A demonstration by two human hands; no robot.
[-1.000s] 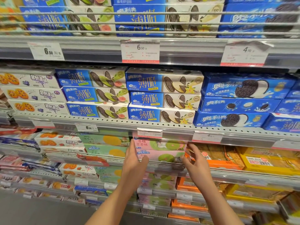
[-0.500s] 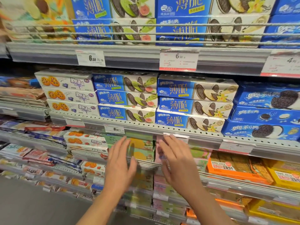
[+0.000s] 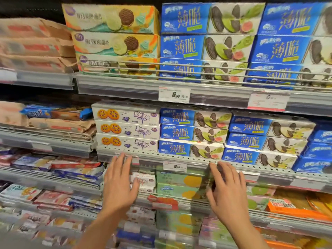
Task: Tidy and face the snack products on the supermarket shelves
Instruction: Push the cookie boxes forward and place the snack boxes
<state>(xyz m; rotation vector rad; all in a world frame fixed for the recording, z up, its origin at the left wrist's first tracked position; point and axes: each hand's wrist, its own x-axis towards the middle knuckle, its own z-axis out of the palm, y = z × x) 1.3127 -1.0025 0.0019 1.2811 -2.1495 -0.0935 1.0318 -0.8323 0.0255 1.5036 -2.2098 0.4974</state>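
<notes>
At far left, brown paper-wrapped packs (image 3: pixel 59 125) and soft foil packets (image 3: pixel 77 175) lie flat on their shelves. Next come three stacked white boxes with orange jam biscuits (image 3: pixel 126 129), faced square to the shelf edge (image 3: pixel 197 159). Just below that edge the left hand (image 3: pixel 118 187) is raised with fingers (image 3: pixel 122 162) straight and spread, grasping nothing; whether the fingertips touch the price rail is unclear. Between the hands sit the pale green boxes (image 3: pixel 180 187), stacked, long axis running left to right along the shelf. The right hand (image 3: pixel 227 191) is at their right end, fingers (image 3: pixel 214 170) loosely extended and released, not clearly touching. The boxes lie just ahead of both palms, about equally near to each, so a two-handed squaring seems the likely step. Further right stand blue thin-sandwich-cookie boxes (image 3: pixel 265 141) and an orange box (image 3: pixel 287 206).
</notes>
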